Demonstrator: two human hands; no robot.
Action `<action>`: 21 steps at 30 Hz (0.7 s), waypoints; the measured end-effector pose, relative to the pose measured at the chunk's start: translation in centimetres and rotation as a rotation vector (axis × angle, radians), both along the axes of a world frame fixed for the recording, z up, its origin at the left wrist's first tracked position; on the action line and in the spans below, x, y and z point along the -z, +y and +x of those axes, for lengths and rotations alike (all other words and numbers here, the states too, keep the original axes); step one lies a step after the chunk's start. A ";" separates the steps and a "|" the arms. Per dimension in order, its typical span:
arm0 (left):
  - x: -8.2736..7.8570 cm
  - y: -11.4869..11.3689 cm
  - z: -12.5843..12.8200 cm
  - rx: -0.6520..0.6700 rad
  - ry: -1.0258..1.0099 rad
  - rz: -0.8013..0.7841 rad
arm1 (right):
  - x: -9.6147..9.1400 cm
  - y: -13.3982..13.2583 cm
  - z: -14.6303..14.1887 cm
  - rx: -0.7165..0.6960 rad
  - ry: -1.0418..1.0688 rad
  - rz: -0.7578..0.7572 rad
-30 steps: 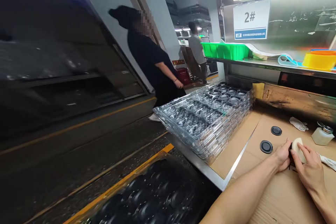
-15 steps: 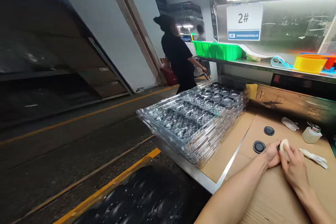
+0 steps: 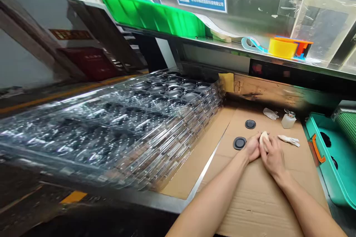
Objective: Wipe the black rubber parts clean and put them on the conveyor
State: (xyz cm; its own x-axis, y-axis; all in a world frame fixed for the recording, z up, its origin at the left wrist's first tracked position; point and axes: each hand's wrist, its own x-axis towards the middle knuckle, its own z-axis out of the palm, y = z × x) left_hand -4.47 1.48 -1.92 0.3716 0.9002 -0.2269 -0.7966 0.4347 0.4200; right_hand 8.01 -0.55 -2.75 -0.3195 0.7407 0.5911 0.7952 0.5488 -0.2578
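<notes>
Cream pad [image 3: 263, 139], pinched by fingers [image 3: 267, 146] of the right hand [image 3: 274, 157]; left hand [image 3: 252, 148] cups alongside, its hold unclear; two black discs [image 3: 239, 143] lie nearby.

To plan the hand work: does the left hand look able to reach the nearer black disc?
Probably yes: the nearer black disc lies on the cardboard close beside the left hand, with nothing visible between, though that hand seems busy at the white pad.
</notes>
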 end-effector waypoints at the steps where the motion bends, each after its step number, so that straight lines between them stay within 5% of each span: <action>1: -0.1 -0.1 0.1 -0.006 0.007 0.001 | -0.1 -0.2 0.0 0.042 0.016 0.005; 7: 0.1 -0.3 0.0 -0.010 0.010 0.024 | -0.1 -0.3 -0.1 -0.004 -0.017 -0.015; 13: 0.3 0.0 -0.6 -0.036 0.045 0.055 | -0.5 2.5 2.1 0.167 0.230 0.026; 17: -0.1 -0.1 -1.0 -0.064 0.023 0.042 | -1.5 1.8 2.9 0.046 0.332 0.001; 21: -0.4 -0.1 -1.1 -0.103 0.019 0.033 | -2.0 0.9 3.0 -0.145 0.169 -0.211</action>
